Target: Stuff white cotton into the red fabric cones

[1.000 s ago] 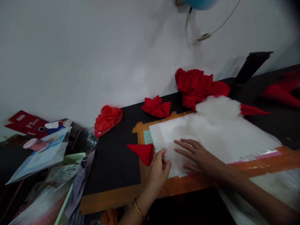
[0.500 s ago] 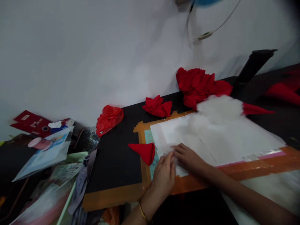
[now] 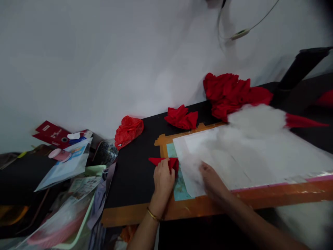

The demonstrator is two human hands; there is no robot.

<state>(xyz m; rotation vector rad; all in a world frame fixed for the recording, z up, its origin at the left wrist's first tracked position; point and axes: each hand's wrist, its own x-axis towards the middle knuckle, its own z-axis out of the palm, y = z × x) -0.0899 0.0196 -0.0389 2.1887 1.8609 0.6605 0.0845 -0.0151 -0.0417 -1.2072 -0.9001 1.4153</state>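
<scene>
My left hand [image 3: 163, 178], with a gold bangle at the wrist, has its fingers closed on a small red felt cone [image 3: 174, 164] at the left end of the taped work surface. Part of the cone is hidden under the fingers. To the right, my right hand [image 3: 212, 182] pinches a wispy tuft of white stuffing [image 3: 193, 166] just over the white sheet [image 3: 281, 156]. A bigger mound of white stuffing [image 3: 257, 119] lies toward the back of the sheet, with another red cone [image 3: 303, 121] sticking out beside it.
Along the wall sit a red plastic bag [image 3: 129, 131], a small heap of red felt [image 3: 181, 117] and a larger red pile [image 3: 231, 92]. A black upright object [image 3: 301, 69] stands at the back right. Lower left is a pale green basket [image 3: 85, 215] with packets.
My left hand has left my right hand and moved left onto the red cone. The right hand stays over the sheet with the tuft. The view has shifted slightly left.
</scene>
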